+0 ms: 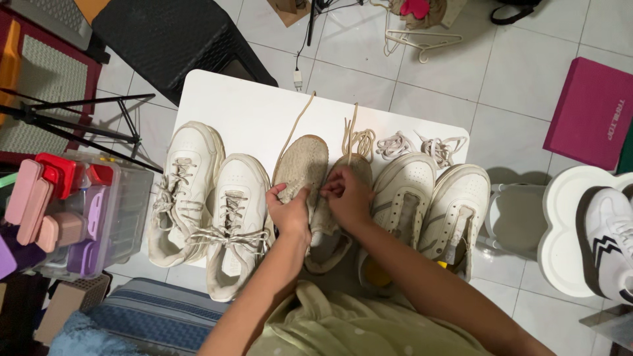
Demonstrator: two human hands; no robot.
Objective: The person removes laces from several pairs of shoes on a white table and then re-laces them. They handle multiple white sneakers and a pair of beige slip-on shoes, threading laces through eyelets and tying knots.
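Observation:
Two beige knit shoes [303, 165] lie side by side in the middle of a small white table [244, 105], toes pointing away from me. My left hand [288, 209] grips the left shoe's side near its opening. My right hand [346, 194] pinches a beige lace [349, 132] at the right shoe's eyelets; the lace trails up over the table. A second beige lace [300, 122] runs from the left shoe's toe toward the far edge.
A laced cream sneaker pair [208, 198] sits left, an unlaced white pair [428, 204] right, loose laces [422, 145] behind them. A plastic bin [86, 211] and tripod [72, 118] stand left; a black stool [171, 36], magenta box [590, 112], white stool with a sneaker [606, 237] surround.

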